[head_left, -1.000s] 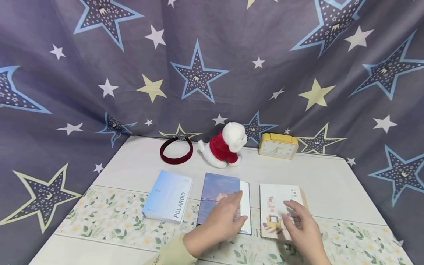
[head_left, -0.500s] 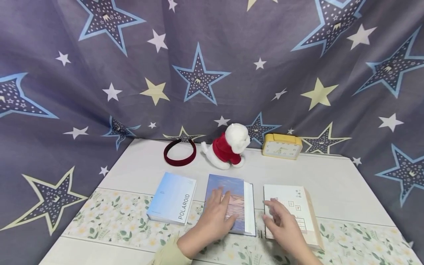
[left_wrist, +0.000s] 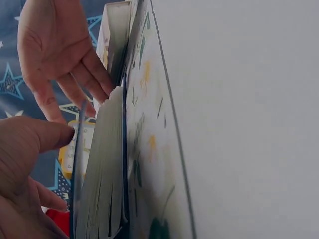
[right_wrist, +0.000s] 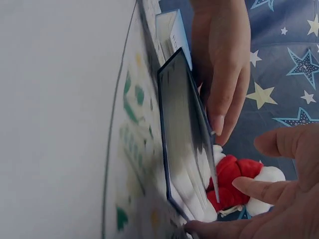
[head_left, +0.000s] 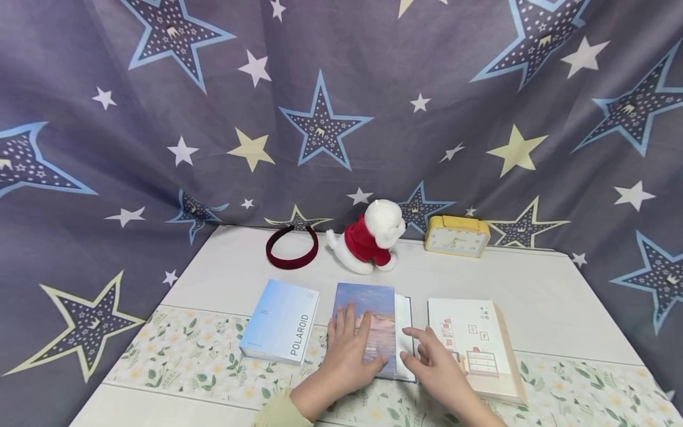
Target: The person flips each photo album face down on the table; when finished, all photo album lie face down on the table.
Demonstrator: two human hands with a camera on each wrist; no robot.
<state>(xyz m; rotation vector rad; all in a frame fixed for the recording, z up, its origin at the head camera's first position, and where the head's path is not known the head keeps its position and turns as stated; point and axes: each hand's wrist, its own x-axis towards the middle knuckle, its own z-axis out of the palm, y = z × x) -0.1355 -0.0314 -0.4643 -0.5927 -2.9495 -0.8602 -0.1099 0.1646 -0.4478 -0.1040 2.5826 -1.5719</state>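
In the head view, a hardcover book with a seascape cover (head_left: 380,305) lies in the middle of the table, its white pages showing along the right side. My left hand (head_left: 345,353) rests on that cover with fingers spread. Both wrist views show the cover standing slightly raised from the page block (left_wrist: 104,164). Near the book's right edge is my right hand (head_left: 441,370), its fingers loosely bent and holding nothing; in the right wrist view one of its fingertips (right_wrist: 199,226) reaches the book's lower corner. Right of it lies a white book with room drawings (head_left: 480,332).
A light-blue book marked POLAROID (head_left: 283,323) lies on the left. Along the back are a dark red headband (head_left: 292,263), a white plush dog in a red top (head_left: 363,240) and a yellow clock (head_left: 458,237). A star-patterned curtain (head_left: 320,196) hangs behind the table.
My left hand has shifted left from the book's right edge onto its cover. My right hand has moved left from above the white book to the seascape book's right edge.
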